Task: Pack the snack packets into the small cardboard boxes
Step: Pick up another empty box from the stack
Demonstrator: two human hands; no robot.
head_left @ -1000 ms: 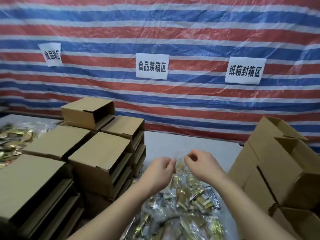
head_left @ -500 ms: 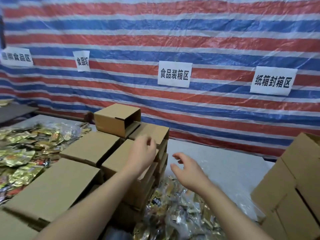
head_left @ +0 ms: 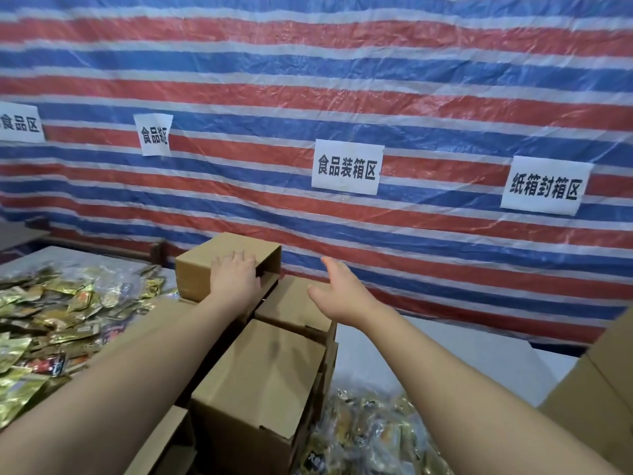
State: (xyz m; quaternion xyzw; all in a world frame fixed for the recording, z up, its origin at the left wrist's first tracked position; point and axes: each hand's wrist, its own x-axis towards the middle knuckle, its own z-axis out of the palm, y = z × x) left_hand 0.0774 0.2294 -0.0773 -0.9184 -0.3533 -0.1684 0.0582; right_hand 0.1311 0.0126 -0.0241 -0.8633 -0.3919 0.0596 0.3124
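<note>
Left hand [head_left: 236, 279] lies flat, fingers spread, on the top cardboard box [head_left: 205, 265] of the stack. Right hand [head_left: 339, 291] hovers beside it, open, holding nothing. Snack packets [head_left: 370, 437] heaped below; more at left

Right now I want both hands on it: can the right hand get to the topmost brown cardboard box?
Probably yes: the open right hand hovers beside the topmost brown cardboard box, nothing between them.

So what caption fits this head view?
Left hand on the top cardboard box, right hand open beside it.
</note>
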